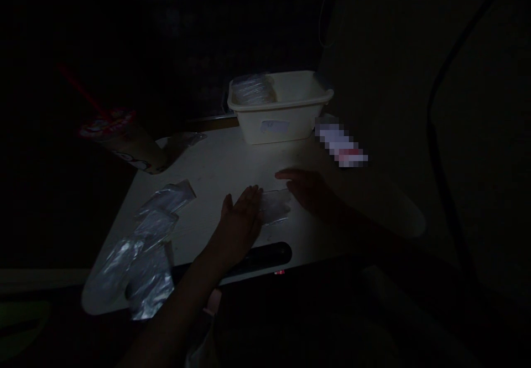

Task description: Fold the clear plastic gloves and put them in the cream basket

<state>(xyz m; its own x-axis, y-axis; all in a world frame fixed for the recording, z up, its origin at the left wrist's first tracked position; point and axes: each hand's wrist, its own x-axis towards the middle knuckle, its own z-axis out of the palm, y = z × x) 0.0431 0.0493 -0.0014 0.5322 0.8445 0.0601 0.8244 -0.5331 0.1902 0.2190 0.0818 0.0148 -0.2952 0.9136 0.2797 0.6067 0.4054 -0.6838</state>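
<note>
A small flat clear plastic bag (275, 206) lies on the white tabletop (215, 160) between my hands. My left hand (244, 213) rests flat along the bag's left edge, fingers stretched forward and the thumb apart. From the right, my right hand (309, 191) reaches over the bag's other edge with the index finger extended to the left. Its lower fingers are dim and partly hidden; nothing shows in its grasp. Several more shiny plastic bags (155, 227) are spread out in a row on the left side of the table.
A cream plastic bin (280, 124) at the back holds a plastic-wrapped stack (253, 89). Right of it lies a blurred-out phone-like thing (341, 145). A cup (136, 146) with a red straw stands at the back left. The room is very dark; a dark slot (269, 253) runs along the near edge.
</note>
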